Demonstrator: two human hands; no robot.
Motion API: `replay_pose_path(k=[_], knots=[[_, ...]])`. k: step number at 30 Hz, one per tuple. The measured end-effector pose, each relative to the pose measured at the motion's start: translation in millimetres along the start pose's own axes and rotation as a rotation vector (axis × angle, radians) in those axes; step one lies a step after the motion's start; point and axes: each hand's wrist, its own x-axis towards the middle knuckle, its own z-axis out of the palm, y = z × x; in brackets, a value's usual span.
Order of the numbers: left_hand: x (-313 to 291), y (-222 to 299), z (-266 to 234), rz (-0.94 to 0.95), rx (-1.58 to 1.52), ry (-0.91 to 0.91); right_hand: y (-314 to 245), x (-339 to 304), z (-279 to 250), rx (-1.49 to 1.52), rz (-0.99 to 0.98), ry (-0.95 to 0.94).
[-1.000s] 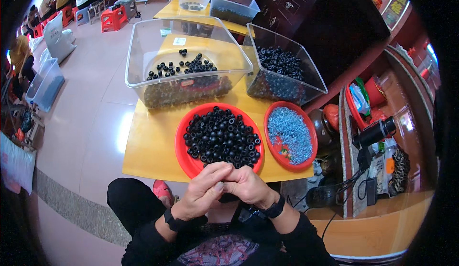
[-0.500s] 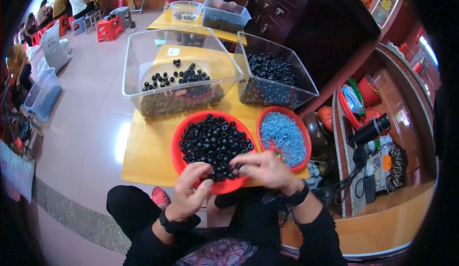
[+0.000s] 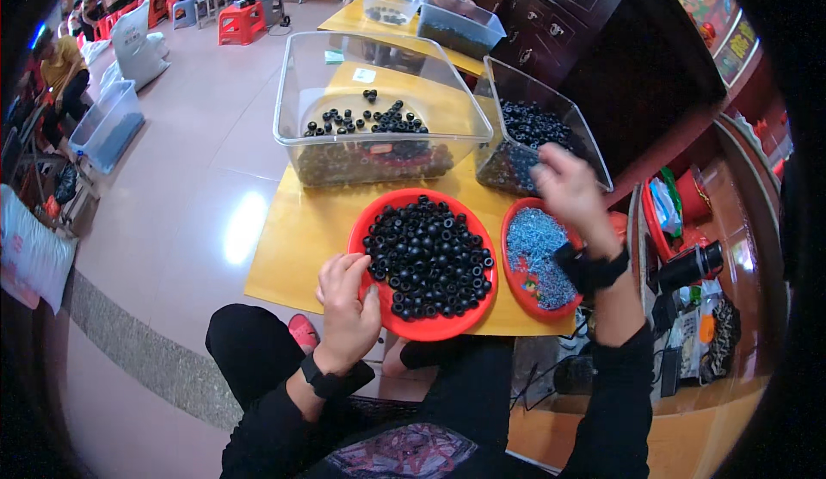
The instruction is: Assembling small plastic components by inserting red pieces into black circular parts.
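My left hand is at the left rim of a round red tray heaped with black round beads. Its thumb and forefinger are bent with a gap between them, and nothing shows in the gap. My right hand is raised past the front corner of a clear bin full of black beads, beyond a smaller red dish. Motion smears its fingers, so whatever they might hold is hidden. Small pale-blue pieces, too fine to name, fill that dish, partly covered by my right wrist.
Behind the tray, a large clear bin holds scattered black beads on the yellow table. Farther back stand a clear tub, another bin and a seated person. A dark cabinet and a cluttered shelf line the right side.
My right hand has left the black beads and swung up and right toward the bead-filled bin. My left hand has drawn back to the tray's left rim. The whole view has shifted.
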Motion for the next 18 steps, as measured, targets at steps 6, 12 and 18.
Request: replay_pose_path(k=[6, 12, 18], knots=[[-1.2, 1.8, 2.1, -0.007, 0.082, -0.076, -76.0, -48.0, 98.0, 0.117, -0.596, -0.274], [-2.0, 1.2, 1.8, 0.041, 0.153, -0.09, -86.8, -70.3, 122.2, -0.068, -0.704, -0.399], [-2.2, 3.2, 0.3, 0.081, 0.215, -0.133, -75.7, -98.2, 93.5, 0.084, -0.625, -0.51]])
